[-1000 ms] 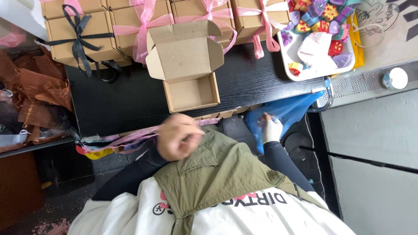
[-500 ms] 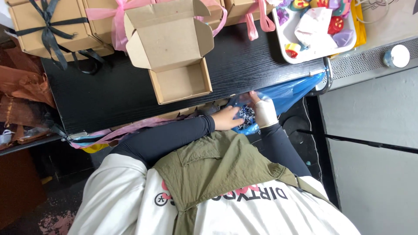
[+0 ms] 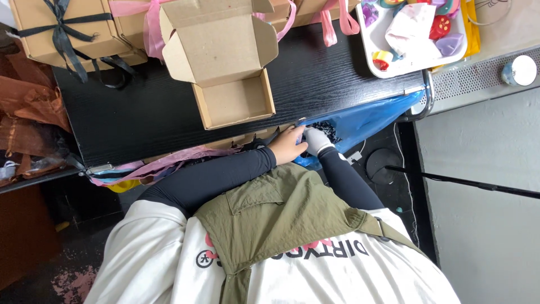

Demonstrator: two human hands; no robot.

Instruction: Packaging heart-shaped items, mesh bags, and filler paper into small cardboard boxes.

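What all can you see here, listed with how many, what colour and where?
open cardboard box: one, brown, empty, middle of the table
black table: one, under the boxes
ribbon-tied boxes: several, brown, black and pink ribbons, far edge
white tray: one, colourful small items, far right of table
blue bag: one, hanging at the table's right end, dark shredded filler inside
brown fabric bags: a heap, left
white cup: one, far right
left hand: bare, at the bag's mouth
right hand: white-gloved, in the filler
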